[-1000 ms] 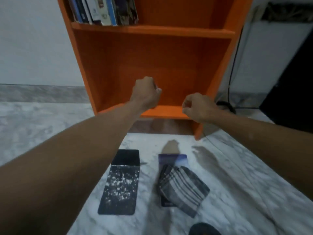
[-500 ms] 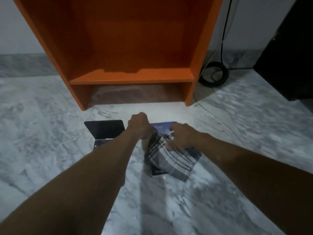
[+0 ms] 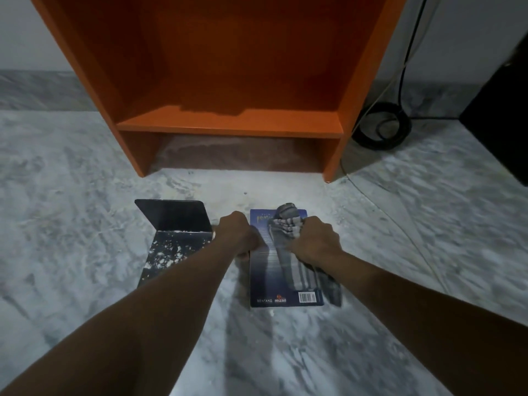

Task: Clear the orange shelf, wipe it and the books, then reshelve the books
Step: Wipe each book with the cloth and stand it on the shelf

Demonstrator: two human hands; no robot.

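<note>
The blue book lying on the floor carries the only readable print: along its bottom edge stand "BENTANG" and "mizan", with a small orange logo above the latter. A barcode sits at the lower right corner, its digits too small to read. The title at the top looks blurred.

The right hand has bunched up the cloth on the book.

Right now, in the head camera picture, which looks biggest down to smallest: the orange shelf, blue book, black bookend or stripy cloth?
1. The orange shelf, biggest.
2. The blue book and black bookend look about alike; an arm hides part of the bookend, so I won't rank them.
3. The stripy cloth, bunched up, smallest.
</note>
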